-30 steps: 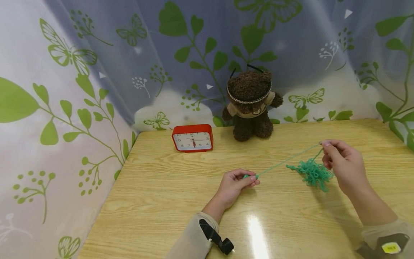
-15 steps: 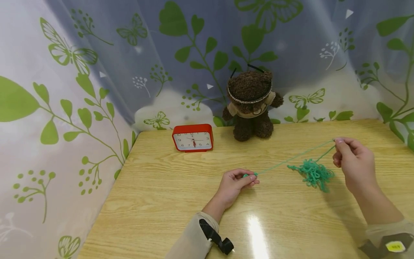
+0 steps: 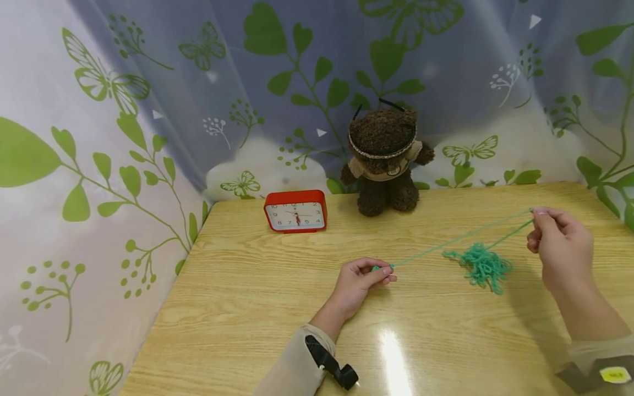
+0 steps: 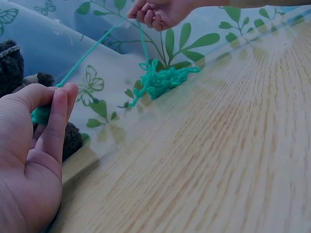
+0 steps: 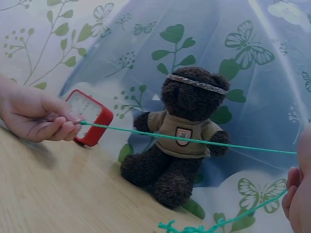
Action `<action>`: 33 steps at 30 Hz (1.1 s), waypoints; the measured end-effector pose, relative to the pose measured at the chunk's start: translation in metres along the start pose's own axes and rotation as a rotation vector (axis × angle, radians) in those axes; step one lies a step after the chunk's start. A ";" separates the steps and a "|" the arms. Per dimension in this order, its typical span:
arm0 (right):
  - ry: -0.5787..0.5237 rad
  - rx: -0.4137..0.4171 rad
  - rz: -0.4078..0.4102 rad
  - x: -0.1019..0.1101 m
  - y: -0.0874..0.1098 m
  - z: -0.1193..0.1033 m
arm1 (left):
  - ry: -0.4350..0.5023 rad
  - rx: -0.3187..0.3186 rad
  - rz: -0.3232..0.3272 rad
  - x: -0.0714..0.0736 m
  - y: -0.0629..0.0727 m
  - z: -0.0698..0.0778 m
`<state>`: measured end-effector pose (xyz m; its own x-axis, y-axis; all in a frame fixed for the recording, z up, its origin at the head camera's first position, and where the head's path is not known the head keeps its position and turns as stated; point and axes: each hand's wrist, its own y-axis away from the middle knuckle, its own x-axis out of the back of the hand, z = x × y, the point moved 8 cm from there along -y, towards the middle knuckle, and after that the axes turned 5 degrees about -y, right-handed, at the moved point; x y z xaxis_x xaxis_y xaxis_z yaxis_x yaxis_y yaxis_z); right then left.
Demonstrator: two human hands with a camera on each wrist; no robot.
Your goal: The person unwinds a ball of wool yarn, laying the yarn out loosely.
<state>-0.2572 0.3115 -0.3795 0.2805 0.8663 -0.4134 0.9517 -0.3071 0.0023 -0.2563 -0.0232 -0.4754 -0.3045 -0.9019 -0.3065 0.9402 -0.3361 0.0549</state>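
Note:
My left hand (image 3: 359, 283) pinches green yarn between thumb and fingers, low over the wooden table. Part of a small green yarn bundle (image 4: 41, 114) shows between those fingers in the left wrist view; the rest is hidden. At the right, my raised right hand (image 3: 564, 247) pinches the yarn with thumb and forefinger. A straight yarn strand (image 3: 460, 237) stretches between both hands. From the right fingertips, another length slants down to a loose, tangled yarn heap (image 3: 481, 265) on the table. In the right wrist view the strand (image 5: 194, 139) crosses in front of the teddy bear.
A red alarm clock (image 3: 295, 227) stands at the back left of the table (image 3: 238, 319). The brown teddy bear (image 3: 383, 132), with a headband and tan shirt, sits at the back middle. Leaf-and-butterfly printed cloth (image 3: 446, 82) hangs behind and along the left side.
My right hand has moved to the right and slightly up, lengthening the strand between the hands and the one from the heap. My left hand stays almost in place.

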 end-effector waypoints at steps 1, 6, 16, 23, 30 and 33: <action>-0.004 0.006 0.016 0.001 -0.001 -0.001 | 0.002 0.000 0.001 0.000 0.000 0.000; 0.001 0.029 0.072 0.008 -0.002 -0.004 | 0.007 0.004 0.007 0.001 0.000 0.000; 0.013 0.021 0.194 0.030 -0.008 -0.009 | 0.025 0.000 0.015 0.002 0.000 -0.001; 0.028 0.017 0.271 0.043 -0.010 -0.010 | 0.016 -0.007 0.027 0.003 -0.001 0.001; 0.046 -0.011 0.279 0.045 -0.010 -0.007 | 0.014 -0.003 0.028 0.003 0.000 0.000; 0.111 -0.042 0.224 0.040 -0.011 -0.002 | 0.015 -0.001 0.025 0.003 0.000 0.000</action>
<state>-0.2566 0.3507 -0.3941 0.4946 0.8174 -0.2955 0.8681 -0.4815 0.1211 -0.2574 -0.0255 -0.4762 -0.2785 -0.9057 -0.3197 0.9477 -0.3132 0.0616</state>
